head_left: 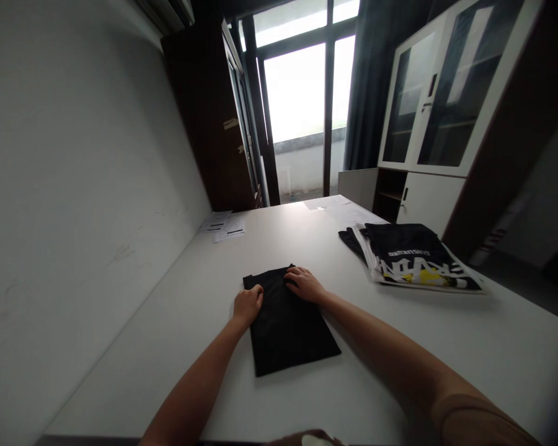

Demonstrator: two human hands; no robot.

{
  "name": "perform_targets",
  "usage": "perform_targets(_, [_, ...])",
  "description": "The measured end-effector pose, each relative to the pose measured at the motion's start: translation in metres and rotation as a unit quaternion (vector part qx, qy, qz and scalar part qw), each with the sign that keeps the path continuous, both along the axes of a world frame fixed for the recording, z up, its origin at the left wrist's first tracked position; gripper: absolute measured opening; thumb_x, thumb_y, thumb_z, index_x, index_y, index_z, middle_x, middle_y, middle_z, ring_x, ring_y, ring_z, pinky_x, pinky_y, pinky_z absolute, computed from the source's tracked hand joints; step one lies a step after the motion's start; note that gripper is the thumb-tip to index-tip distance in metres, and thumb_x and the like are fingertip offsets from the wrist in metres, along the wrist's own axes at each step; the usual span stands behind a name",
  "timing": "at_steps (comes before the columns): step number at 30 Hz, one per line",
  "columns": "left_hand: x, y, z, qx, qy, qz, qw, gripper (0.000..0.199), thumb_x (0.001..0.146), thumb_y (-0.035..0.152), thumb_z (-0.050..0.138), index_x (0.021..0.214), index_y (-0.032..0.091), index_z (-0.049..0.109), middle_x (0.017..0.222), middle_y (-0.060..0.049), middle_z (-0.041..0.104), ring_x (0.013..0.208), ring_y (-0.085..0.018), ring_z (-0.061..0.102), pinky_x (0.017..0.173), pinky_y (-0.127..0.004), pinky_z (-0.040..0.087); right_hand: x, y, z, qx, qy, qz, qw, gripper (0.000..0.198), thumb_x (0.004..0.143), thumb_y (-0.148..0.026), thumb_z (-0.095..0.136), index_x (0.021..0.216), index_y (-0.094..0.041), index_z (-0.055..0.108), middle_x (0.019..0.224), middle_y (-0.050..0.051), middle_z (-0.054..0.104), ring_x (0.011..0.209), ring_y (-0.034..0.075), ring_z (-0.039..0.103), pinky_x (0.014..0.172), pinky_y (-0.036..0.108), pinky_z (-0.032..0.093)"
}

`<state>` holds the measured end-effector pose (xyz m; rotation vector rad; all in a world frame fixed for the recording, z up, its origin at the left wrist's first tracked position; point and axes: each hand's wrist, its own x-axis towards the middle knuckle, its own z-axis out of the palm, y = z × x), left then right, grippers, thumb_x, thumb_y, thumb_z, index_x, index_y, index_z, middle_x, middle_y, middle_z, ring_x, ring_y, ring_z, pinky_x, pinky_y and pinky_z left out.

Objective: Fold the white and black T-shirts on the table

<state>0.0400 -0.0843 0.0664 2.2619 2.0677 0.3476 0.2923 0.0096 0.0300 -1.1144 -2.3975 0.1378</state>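
A folded black garment (292, 331) lies flat on the white table (214, 371) in front of me, its shape roughly rectangular. At its upper left edge, my left hand (248, 306) is closed, with the fingers curled over the cloth. My right hand (305, 285) rests on the upper right part of the garment, palm down, with its fingers stretched out and a little apart. The tips of the left fingers are partly hidden by the hand itself.
To the right lies a stack of folded black shirts (400, 238) with a printed, yellow-marked package. Paper sheets (230, 227) sit by the left wall, and more papers (335, 207) at the far end. Beyond the table stand a white cabinet (432, 204) and a window (297, 93).
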Motion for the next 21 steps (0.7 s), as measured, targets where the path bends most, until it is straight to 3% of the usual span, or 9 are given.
perform_targets(6, [-0.004,0.005,-0.003,-0.019,-0.009,0.026,0.999,0.036,0.102,0.037,0.05,0.135,0.031,0.064,0.114,-0.009,0.076,0.105,-0.027,0.071,0.088,-0.035,0.05,0.0,0.004,-0.006,-0.002,-0.002,0.006,1.0,0.035,0.098,-0.039,0.058,0.129,-0.028,0.068,0.147,0.007,0.057,0.139,0.028,0.048,0.12,0.046,0.032])
perform_targets(15, [-0.006,0.004,-0.008,0.008,0.024,0.014,1.0,0.032,0.103,0.036,0.047,0.126,0.026,0.067,0.104,-0.01,0.075,0.101,-0.027,0.069,0.093,-0.038,0.048,0.0,0.006,-0.008,-0.004,0.002,0.013,1.0,0.034,0.097,-0.039,0.059,0.128,-0.028,0.069,0.144,0.007,0.06,0.135,0.027,0.052,0.118,0.046,0.035])
perform_targets(18, [-0.01,0.006,-0.013,0.056,0.023,-0.004,0.998,0.029,0.101,0.034,0.049,0.12,0.025,0.068,0.116,-0.01,0.071,0.115,-0.027,0.063,0.102,-0.039,0.045,0.0,0.007,-0.009,-0.003,0.002,0.012,1.0,0.034,0.097,-0.04,0.059,0.128,-0.028,0.069,0.143,0.006,0.06,0.134,0.027,0.052,0.118,0.046,0.035])
perform_targets(21, [-0.015,0.012,-0.021,0.071,0.009,-0.014,0.997,0.035,0.1,0.035,0.05,0.13,0.023,0.065,0.141,-0.012,0.06,0.133,-0.027,0.052,0.113,-0.04,0.039,0.0,0.007,-0.01,0.0,0.004,0.012,1.0,0.033,0.097,-0.04,0.059,0.127,-0.029,0.069,0.142,0.007,0.06,0.134,0.028,0.052,0.117,0.047,0.035])
